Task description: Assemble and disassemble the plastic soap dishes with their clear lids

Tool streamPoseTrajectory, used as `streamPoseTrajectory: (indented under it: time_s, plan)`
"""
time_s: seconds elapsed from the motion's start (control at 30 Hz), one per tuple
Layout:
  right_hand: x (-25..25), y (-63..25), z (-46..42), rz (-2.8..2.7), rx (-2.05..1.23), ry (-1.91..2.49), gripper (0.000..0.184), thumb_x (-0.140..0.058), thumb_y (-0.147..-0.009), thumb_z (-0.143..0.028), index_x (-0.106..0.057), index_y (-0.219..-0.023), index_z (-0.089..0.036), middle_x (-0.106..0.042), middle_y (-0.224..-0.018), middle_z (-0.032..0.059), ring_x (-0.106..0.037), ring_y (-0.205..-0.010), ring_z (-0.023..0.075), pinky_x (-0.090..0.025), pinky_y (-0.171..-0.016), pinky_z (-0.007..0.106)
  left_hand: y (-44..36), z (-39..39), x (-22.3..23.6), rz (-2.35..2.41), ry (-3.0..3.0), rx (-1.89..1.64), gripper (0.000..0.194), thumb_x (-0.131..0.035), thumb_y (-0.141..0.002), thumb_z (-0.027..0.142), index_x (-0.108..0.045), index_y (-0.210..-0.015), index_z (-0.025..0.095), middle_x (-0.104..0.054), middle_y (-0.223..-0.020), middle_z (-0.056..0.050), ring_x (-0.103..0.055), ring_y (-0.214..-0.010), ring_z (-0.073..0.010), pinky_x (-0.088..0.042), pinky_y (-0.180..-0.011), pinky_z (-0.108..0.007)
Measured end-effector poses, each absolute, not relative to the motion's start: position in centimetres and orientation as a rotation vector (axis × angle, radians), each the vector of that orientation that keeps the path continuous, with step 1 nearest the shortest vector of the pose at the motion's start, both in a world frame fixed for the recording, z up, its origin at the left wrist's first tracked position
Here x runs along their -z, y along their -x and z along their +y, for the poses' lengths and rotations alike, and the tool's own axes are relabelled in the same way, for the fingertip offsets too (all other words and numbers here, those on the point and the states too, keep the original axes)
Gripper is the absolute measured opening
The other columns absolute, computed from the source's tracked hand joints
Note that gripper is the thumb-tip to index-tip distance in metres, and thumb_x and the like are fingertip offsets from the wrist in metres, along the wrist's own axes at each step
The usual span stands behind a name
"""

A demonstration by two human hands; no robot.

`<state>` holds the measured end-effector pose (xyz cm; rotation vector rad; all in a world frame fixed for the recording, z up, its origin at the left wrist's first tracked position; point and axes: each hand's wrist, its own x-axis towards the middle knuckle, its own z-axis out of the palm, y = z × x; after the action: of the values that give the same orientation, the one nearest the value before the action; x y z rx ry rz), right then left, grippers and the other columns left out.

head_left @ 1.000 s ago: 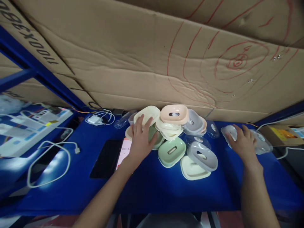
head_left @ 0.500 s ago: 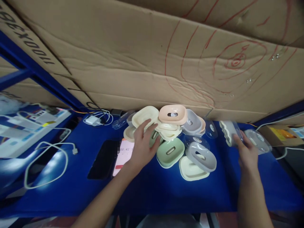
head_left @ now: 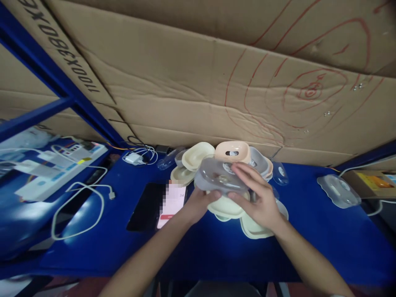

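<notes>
Both hands are closed on a soap box (head_left: 218, 177) with a clear lid and greyish body, held over the middle of the pile. My left hand (head_left: 198, 204) grips its near left side, thumb along the front edge. My right hand (head_left: 261, 200) has its fingers over the lid's right end and its thumb at the near edge. Just below them is a cream dish (head_left: 227, 207); I cannot tell if it touches the box. Behind stand a peach soap dish (head_left: 232, 147), a cream dish (head_left: 199, 153) and a grey one (head_left: 259, 159). Another cream dish (head_left: 255, 227) lies near my right wrist.
A phone (head_left: 173, 202) and a black flat slab (head_left: 144, 208) lie left of the pile. White cables (head_left: 103, 214) and a power strip (head_left: 66, 173) are further left. A clear lid (head_left: 338, 190) and an open carton (head_left: 369, 183) sit at right. Cardboard (head_left: 173, 82) walls the back.
My right hand has brought the soap box from the right side to the middle. My left hand has left the dishes and now grips the box too. The view has shifted slightly.
</notes>
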<state>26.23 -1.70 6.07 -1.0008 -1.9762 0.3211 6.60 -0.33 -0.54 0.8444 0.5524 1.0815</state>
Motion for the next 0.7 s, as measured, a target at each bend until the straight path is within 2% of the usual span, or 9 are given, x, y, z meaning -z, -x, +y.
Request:
streamPoseTrajectory:
  time_s: [0.13, 0.4, 0.57, 0.7]
  plan:
    - [-5.0, -24.7, 1.1, -1.875, -0.418, 0.974, 0.055, -0.075, -0.099, -0.039, -0.062, -0.152, -0.034, -0.067, -0.149, 0.0089, -0.062, -0.141, 0.0300, -0.052, -0.120, 0.054, -6.8, 0.3, 0.1, 0.605, -0.717, -1.261, 0.088, -0.093, -0.077, 0.061, -0.058, -0.149, 0.024, -0.065, -0.151, -0.017, -0.061, -0.141, -0.0403, -0.049, -0.119, -0.059]
    - [-1.6, -21.9, 1.6, -1.618, -0.449, 0.939, 0.042, -0.071, -0.101, -0.037, -0.069, -0.142, -0.030, -0.068, -0.146, 0.0113, -0.062, -0.140, 0.0312, -0.052, -0.119, 0.057, -7.4, 0.2, -0.2, 0.682, -0.688, -1.387, 0.091, -0.091, -0.081, 0.059, -0.049, -0.154, 0.026, -0.061, -0.156, -0.016, -0.058, -0.145, -0.0354, -0.048, -0.122, -0.052]
    - [0.4, -20.9, 1.8, -1.588, -0.262, 1.002, 0.040, -0.065, -0.103, -0.037, -0.066, -0.142, -0.029, -0.069, -0.142, 0.0133, -0.064, -0.138, 0.0326, -0.053, -0.117, 0.058, -8.5, 0.0, 0.5, 0.757, -0.681, -1.465, 0.080, -0.085, -0.087, 0.061, -0.052, -0.152, 0.027, -0.058, -0.159, -0.015, -0.055, -0.149, -0.0324, -0.045, -0.125, -0.048]
    - [1.0, -21.3, 1.9, -1.636, -0.139, 1.060, 0.044, -0.061, -0.104, -0.037, -0.060, -0.147, -0.030, -0.066, -0.143, 0.0143, -0.062, -0.140, 0.0343, -0.052, -0.117, 0.062, -8.5, 0.3, 0.6, 0.706, -0.731, -1.421, 0.074, -0.089, -0.087, 0.050, -0.056, -0.149, 0.025, -0.062, -0.155, -0.014, -0.058, -0.146, -0.0320, -0.043, -0.126, -0.049]
